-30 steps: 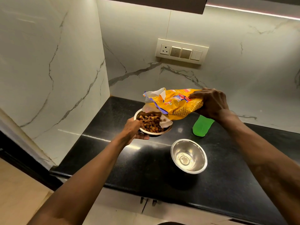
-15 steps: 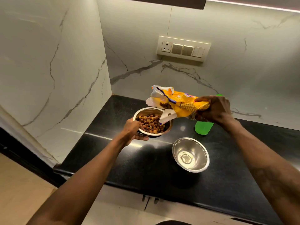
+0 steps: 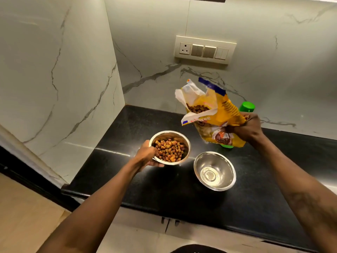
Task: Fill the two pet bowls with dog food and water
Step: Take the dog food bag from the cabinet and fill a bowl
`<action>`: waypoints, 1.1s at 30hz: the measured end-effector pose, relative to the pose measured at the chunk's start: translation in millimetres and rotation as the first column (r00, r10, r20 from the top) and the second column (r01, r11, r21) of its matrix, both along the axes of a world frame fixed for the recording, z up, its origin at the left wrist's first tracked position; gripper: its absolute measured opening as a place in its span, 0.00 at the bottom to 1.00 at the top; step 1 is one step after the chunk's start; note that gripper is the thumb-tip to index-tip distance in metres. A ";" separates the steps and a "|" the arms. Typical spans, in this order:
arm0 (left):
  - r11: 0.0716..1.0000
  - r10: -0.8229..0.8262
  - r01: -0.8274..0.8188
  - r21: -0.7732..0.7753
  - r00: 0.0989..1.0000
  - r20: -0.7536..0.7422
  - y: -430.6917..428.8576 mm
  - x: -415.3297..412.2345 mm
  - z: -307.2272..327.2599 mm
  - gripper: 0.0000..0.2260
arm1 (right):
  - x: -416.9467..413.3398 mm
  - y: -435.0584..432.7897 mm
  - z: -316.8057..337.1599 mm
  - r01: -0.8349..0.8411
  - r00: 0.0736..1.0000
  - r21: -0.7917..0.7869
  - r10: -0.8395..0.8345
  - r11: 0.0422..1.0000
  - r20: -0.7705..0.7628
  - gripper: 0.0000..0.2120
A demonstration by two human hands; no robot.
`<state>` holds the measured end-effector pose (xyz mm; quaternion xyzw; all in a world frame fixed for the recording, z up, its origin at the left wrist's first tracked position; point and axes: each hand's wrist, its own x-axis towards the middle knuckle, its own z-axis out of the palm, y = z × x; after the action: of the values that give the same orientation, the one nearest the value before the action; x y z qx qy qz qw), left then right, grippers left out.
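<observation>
The likeliest slip is a spill from the bag (image 3: 209,114). Its torn mouth gapes upward and to the left with kibble (image 3: 197,108) heaped just inside the lip, and the right hand (image 3: 246,127) grips it only low down, fingers (image 3: 235,129) curled tight into the crumpled foil, so the floppy top could fold and shed pieces onto the black desk (image 3: 127,128). The green bottle (image 3: 247,106) stands just behind the bag and is partly hidden by it, so lowering the bag carelessly could knock it over. The left hand (image 3: 145,156) holds the filled bowl (image 3: 188,143) at its near-left rim, thumb on the edge and fingers wrapped beneath. The bowl looks slightly tilted, and I cannot tell whether it rests on the desk, so a jolt might scatter food. That bowl is steel, well covered with brown and orange chunks, and sits near the desk's left front. The empty bowl (image 3: 200,161), just beside it to the right, shows only a shiny bottom, so the water step looks undone.
</observation>
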<state>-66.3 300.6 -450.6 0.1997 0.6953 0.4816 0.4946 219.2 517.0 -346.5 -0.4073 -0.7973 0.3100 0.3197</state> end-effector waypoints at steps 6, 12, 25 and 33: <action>0.998 0.030 -0.029 -0.054 0.999 0.022 -3.5 6.7 -32.5 0.24 | -5.2 -3.3 -11.1 0.041 0.982 -0.193 -0.075 0.980 -0.174 0.18; 0.992 0.042 -0.046 -0.113 0.998 -0.038 -6.1 4.8 -50.0 0.24 | -7.1 0.5 -19.9 0.036 0.939 -0.332 -0.145 0.943 -0.311 0.18; 0.985 -0.077 0.136 0.106 0.899 -0.432 38.4 -8.6 28.3 0.42 | -24.6 -10.5 -26.2 -0.188 0.855 -0.477 -0.095 0.859 -0.509 0.23; 0.833 -0.270 0.292 0.471 0.956 -0.115 108.2 7.8 105.6 0.46 | -37.0 -9.9 -31.9 -0.301 0.837 -0.505 -0.030 0.809 -0.546 0.23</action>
<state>-58.5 408.7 -344.9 0.4270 0.5268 0.5573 0.4792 182.3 507.1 -378.3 -0.3219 -0.5749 0.6576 0.3653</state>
